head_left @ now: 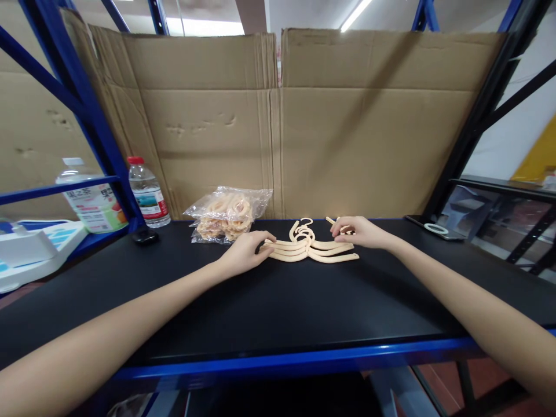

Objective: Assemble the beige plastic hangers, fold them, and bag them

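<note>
At centre frame, the left hand point(247, 253) pinches the left ends of the beige hangers point(309, 250) while the right hand point(358, 231) curls at beige pieces point(330, 220), grip unclear; aligning seems in hand, likely calling for a steady left pinch.

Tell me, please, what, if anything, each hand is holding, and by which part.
The left hand seems to hold the cream hangers by their left ends; whether the right hand holds anything cannot be told.

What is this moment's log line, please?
left hand: at hangers, left ends | right hand: near hangers, right ends | bag: on table
</note>
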A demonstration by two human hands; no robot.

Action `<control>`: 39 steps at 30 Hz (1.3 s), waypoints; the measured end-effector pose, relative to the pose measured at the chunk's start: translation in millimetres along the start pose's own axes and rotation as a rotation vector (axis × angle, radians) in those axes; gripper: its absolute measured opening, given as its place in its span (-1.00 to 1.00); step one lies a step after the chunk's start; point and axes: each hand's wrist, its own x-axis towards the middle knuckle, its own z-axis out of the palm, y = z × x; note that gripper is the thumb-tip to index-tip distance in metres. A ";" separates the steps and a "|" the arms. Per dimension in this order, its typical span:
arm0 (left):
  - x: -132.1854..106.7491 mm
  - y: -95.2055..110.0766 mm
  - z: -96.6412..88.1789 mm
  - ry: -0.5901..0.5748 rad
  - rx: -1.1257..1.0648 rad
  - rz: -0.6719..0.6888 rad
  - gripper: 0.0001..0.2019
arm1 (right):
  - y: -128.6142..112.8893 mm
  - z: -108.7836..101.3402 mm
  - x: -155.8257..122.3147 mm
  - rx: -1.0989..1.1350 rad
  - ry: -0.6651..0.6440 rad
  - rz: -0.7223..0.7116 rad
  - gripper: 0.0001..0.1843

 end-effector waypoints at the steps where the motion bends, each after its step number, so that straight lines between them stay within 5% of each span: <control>1: 6.6 2.8 -1.5 -0.040 0.018 -0.021 -0.81 | 2.5 1.8 9.2 -0.023 0.007 0.007 -0.81; 4: 35.6 7.4 3.3 -0.189 0.112 -0.138 -0.81 | 9.8 11.8 46.3 -0.239 -0.055 -0.011 -0.80; 9: 91.6 3.0 31.5 -0.193 0.204 -0.303 -0.80 | 20.1 35.2 102.5 -0.398 -0.092 -0.026 -0.72; 14: 119.7 -7.8 49.9 -0.199 0.239 -0.484 -0.68 | 28.5 50.2 120.9 -0.447 -0.100 -0.018 -0.81; 19: 127.7 -15.4 54.8 -0.223 0.227 -0.562 -0.61 | 34.7 45.9 120.3 -0.340 0.025 0.000 -0.90; 28: 135.5 -17.9 52.9 -0.281 0.291 -0.560 -0.69 | 18.9 26.7 105.8 0.162 0.534 0.180 -0.70; 32: 131.2 -24.4 44.0 -0.288 0.340 -0.503 -0.71 | -4.7 21.6 82.0 0.429 0.556 0.223 -0.63; 39: 119.6 -35.8 41.5 -0.334 0.355 -0.410 -0.74 | -39.4 24.3 39.7 0.829 0.502 0.297 -0.80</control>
